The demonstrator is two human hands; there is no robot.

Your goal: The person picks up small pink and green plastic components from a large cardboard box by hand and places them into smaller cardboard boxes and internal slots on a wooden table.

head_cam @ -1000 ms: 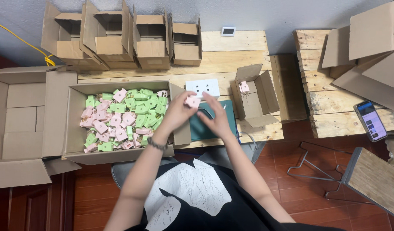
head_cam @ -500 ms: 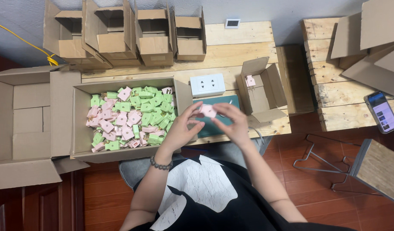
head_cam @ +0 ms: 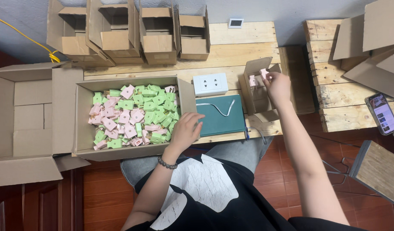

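Corrugated brown cardboard makes up most of the stock: a large open cardboard carton (head_cam: pixel 83 124) lies on the pale slatted wooden tabletop (head_cam: pixel 244 38), filled with a loose heap of small pink and green plastic pieces (head_cam: pixel 135 117), blocky and glossy. A small open cardboard box (head_cam: pixel 257 92) stands to the right of it, flaps up. Between the two lie a dark green flat rectangular book with a white ribbon (head_cam: pixel 220 115) and a white rectangular plastic wall socket (head_cam: pixel 210 84). Four empty folded cardboard boxes (head_cam: pixel 156 36) stand in a row at the back edge.

Right hand (head_cam: pixel 277 85): fingers drawn together, pinching a small pink plastic piece (head_cam: pixel 263 73) at the mouth of the small box; another pink piece (head_cam: pixel 252 81) sits inside.

Left hand (head_cam: pixel 186 130): fingers loosely curled, resting on the near right corner of the large carton beside the heap; whether it holds anything cannot be told. A dark bead bracelet (head_cam: pixel 167 162) circles the wrist.

Change from half a second earlier: both hands then met over the green book around one pink piece; now they are well apart, the right carrying the piece to the small box, the left back at the carton.
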